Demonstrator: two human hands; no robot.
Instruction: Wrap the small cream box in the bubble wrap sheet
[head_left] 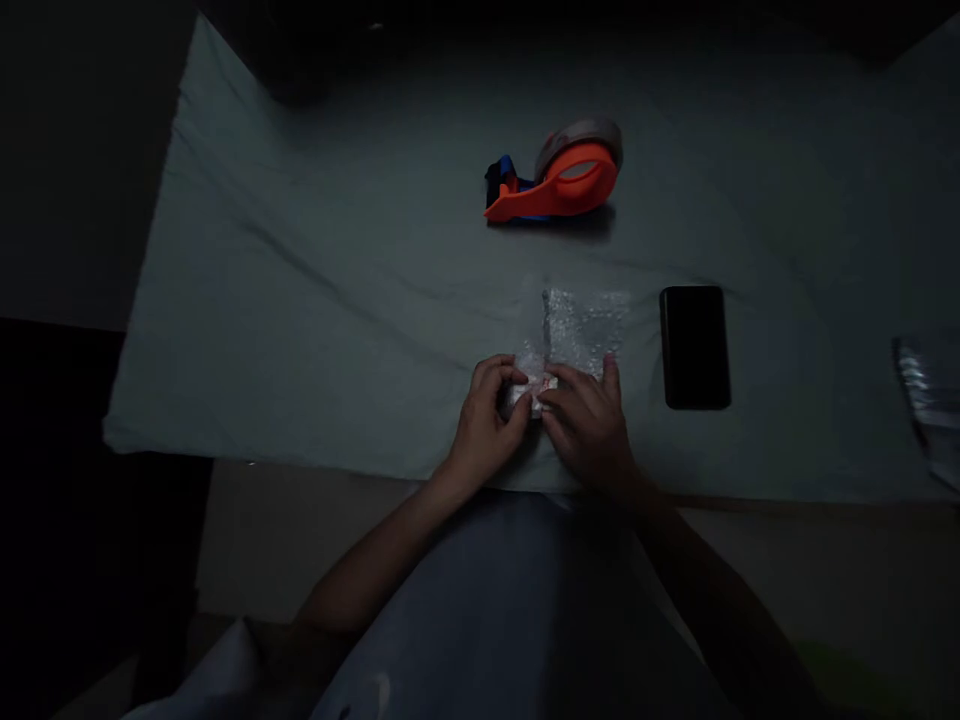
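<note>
left hand (484, 418) and right hand (592, 420) half-curled on bubble wrap (586, 325), any firm grip unclear in gloom

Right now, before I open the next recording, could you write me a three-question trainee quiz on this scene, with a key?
1. True or false: the phone lies nearer the right hand than the tape dispenser does.

2. Fill in the missing words: the left hand and the right hand both touch the clear ____ ____.

3. Pick one. The tape dispenser's side frame is mainly: A) green, B) orange, C) white.

Key: 1, true; 2, bubble wrap; 3, B.
</note>
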